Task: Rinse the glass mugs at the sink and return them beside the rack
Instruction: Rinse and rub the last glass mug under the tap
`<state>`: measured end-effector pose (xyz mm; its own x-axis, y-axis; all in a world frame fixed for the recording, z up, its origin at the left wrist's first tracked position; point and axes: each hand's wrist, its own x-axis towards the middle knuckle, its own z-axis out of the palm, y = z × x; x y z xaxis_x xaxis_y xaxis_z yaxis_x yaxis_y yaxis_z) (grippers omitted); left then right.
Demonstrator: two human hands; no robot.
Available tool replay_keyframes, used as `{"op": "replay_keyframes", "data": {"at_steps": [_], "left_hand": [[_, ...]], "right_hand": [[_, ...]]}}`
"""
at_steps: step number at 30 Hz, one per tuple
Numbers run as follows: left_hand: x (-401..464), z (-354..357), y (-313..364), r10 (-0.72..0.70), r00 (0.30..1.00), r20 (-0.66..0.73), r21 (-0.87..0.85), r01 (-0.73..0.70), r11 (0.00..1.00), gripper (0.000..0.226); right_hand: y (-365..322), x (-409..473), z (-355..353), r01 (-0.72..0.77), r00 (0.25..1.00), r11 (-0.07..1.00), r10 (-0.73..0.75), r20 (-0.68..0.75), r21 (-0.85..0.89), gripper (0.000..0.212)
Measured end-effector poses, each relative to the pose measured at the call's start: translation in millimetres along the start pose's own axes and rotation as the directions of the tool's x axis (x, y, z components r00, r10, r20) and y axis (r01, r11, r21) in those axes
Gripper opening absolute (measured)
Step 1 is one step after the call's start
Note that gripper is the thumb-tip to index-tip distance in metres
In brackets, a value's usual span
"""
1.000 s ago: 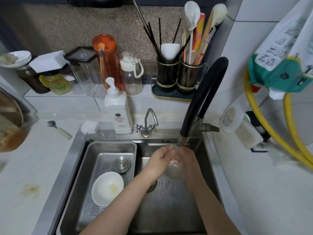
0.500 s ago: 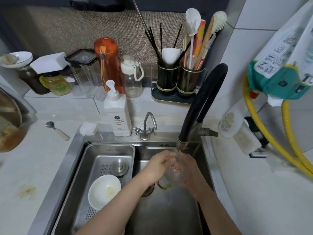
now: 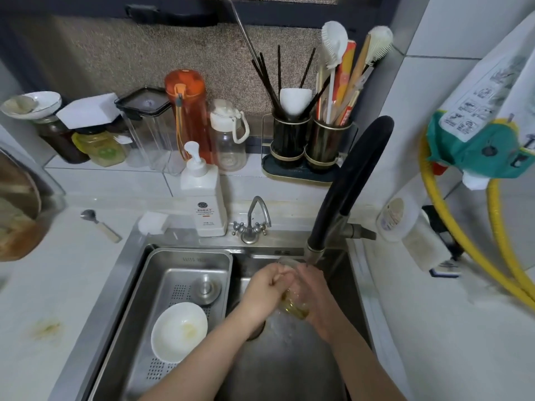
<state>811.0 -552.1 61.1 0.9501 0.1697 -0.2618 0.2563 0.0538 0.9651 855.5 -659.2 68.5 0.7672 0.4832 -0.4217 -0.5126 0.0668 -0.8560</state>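
Both hands are rinsing a mug (image 3: pixel 293 299) under the faucet (image 3: pixel 314 251) at the sink's (image 3: pixel 359 273) back right corner. Left hand (image 3: pixel 267 287) and right hand (image 3: pixel 314 293) are curling fingers round it. Next probably calls for tipping out the water.

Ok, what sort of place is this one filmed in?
Most likely a home kitchen, at the sink. A steel sink with a black tap, a soap bottle on its edge, and a holder of chopsticks and brushes on the ledge. Both hands hold a glass mug under the tap.
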Motion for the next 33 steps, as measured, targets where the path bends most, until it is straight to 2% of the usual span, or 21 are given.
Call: {"op": "replay_keyframes", "data": {"at_steps": [2, 4, 6, 8, 11, 12, 14, 17, 19, 22, 26, 29, 33], "left_hand": [[-0.7, -6.1, -0.4, -0.058, 0.997, -0.043, -0.092, 0.054, 0.994, 0.016], [1.5, -9.2, 1.3, -0.156, 0.986, -0.058, -0.214, 0.141, 0.967, 0.022], [4.8, -9.7, 3.9, -0.204, 0.976, -0.075, -0.244, 0.180, 0.953, 0.026], [4.7, -8.2, 4.0, -0.164, 0.984, -0.071, -0.219, 0.146, 0.965, 0.027], [-4.5, -9.8, 1.8, -0.070, 0.998, 0.006, -0.164, 0.070, 0.984, 0.027], [-5.9, -10.8, -0.9, -0.060, 0.998, 0.001, -0.150, 0.059, 0.987, 0.027], [-4.6, -10.5, -4.9, -0.114, 0.989, -0.096, -0.163, 0.098, 0.982, 0.023], [0.4, -6.9, -6.2, -0.261, 0.946, -0.191, -0.244, 0.211, 0.946, 0.025], [1.1, -5.8, -2.0, -0.289, 0.927, -0.239, -0.236, 0.233, 0.943, 0.027], [3.8, -6.0, 1.2, -0.196, 0.948, -0.250, -0.008, 0.201, 0.980, 0.036], [-2.4, -3.1, 9.7, -0.042, 0.996, -0.075, 0.251, 0.060, 0.966, 0.033], [-10.0, -3.9, 5.0, 0.007, 0.998, -0.057, 0.160, 0.002, 0.987, 0.032], [-4.6, -4.5, -4.3, -0.072, 0.979, -0.191, -0.053, 0.063, 0.997, 0.037]], "right_hand": [[10.0, -4.4, -3.2, 0.014, 1.000, 0.995, -0.013, -0.017, 0.097, 0.052], [21.1, -6.1, -9.0, 0.077, 0.994, 0.996, -0.074, -0.080, 0.036, 0.051], [20.0, -3.6, -8.1, 0.093, 0.990, 0.996, -0.092, -0.109, 0.002, 0.030], [14.5, 1.5, -1.7, 0.053, 0.996, 0.996, -0.048, -0.077, 0.070, 0.008], [13.3, 5.6, 4.1, 0.023, 0.993, 0.996, -0.012, -0.118, 0.089, 0.024], [15.2, 5.9, 0.8, 0.019, 0.988, 0.996, -0.005, -0.153, 0.087, 0.024], [15.2, 3.0, 0.5, 0.014, 0.981, 0.996, 0.003, -0.193, 0.088, 0.022], [16.4, 1.2, 5.5, 0.040, 0.970, 0.996, -0.057, -0.236, -0.077, 0.027], [14.8, -4.3, 12.4, 0.124, 0.958, 0.958, -0.183, -0.222, -0.258, 0.020], [16.5, -7.2, 13.0, 0.172, 0.933, 0.928, -0.261, -0.246, -0.331, 0.016], [14.3, -2.8, -0.1, 0.158, 0.900, 0.970, -0.218, -0.377, -0.184, 0.015], [12.9, -1.0, -0.9, 0.164, 0.917, 0.973, -0.211, -0.340, -0.164, 0.014], [20.6, -6.5, 8.6, 0.231, 0.915, 0.944, -0.293, -0.279, -0.236, 0.014]]}}
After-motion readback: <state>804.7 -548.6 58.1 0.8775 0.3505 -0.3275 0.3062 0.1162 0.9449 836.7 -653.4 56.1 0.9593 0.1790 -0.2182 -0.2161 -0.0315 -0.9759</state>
